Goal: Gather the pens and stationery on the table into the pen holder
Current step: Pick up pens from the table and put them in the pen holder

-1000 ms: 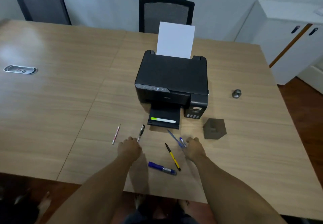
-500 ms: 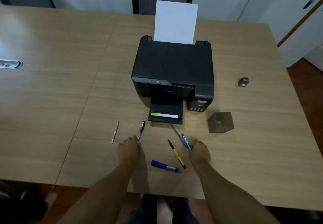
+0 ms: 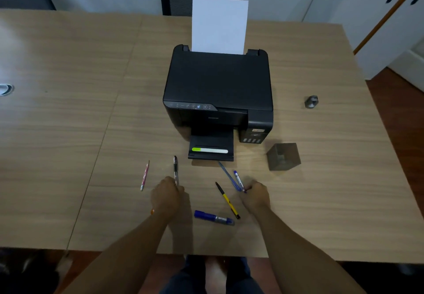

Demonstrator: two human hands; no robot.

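Curling our left hand around the near end of the black pen, we seem to have it, though our fingers hide the grip. This pen points straight away from us, toward the printer. Our right hand is closed at the near end of the small blue pen, and we cannot tell if it holds it yet. That pen leans up and to the left. The holder sits on the desk, past our right hand and to its right, so that hand is nearer. Between our hands lie the yellow pen and the marker. The pink pencil lies left of our left hand.
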